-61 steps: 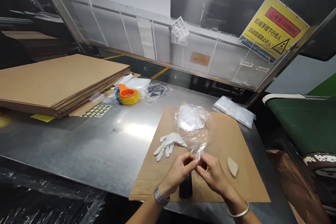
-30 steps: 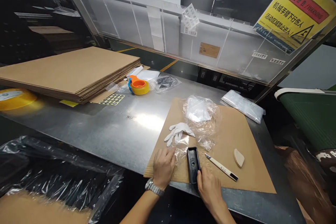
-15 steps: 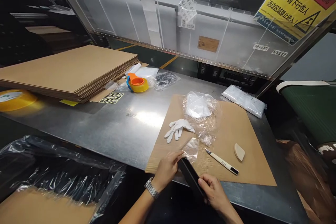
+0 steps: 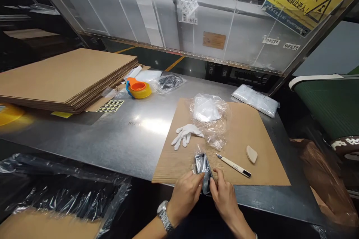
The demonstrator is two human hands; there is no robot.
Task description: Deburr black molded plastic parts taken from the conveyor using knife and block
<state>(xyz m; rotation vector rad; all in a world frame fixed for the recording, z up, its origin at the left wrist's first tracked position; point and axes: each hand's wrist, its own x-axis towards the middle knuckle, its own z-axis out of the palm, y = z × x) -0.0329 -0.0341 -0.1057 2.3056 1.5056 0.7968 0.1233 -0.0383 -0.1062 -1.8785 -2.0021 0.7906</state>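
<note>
A flat black rectangular piece (image 4: 206,171) sits at the front edge of the cardboard sheet, at least partly inside a clear plastic bag (image 4: 198,158). My left hand (image 4: 186,194), with a metal watch on the wrist, pinches the bag and piece from the left. On the opposite side my right hand (image 4: 225,194) grips the lower right edge with thumb and fingers. Just right of them lies a pen-like craft knife (image 4: 234,166) marked A26. A white glove (image 4: 186,135) rests beyond my left hand. Further right is a small beige wedge-shaped block (image 4: 251,154).
Crumpled clear bags (image 4: 209,110) lie on the cardboard sheet (image 4: 266,170). A wrapped white pack (image 4: 255,101) is at the back right. Stacked cardboard (image 4: 70,74), a tape dispenser (image 4: 138,87) and a sticker sheet (image 4: 110,106) occupy the left. A plastic-lined box (image 4: 47,224) stands front left.
The black piece has moved forward over the cardboard and into the clear bag. My hands have come closer together around it. The camera view has shifted slightly.
</note>
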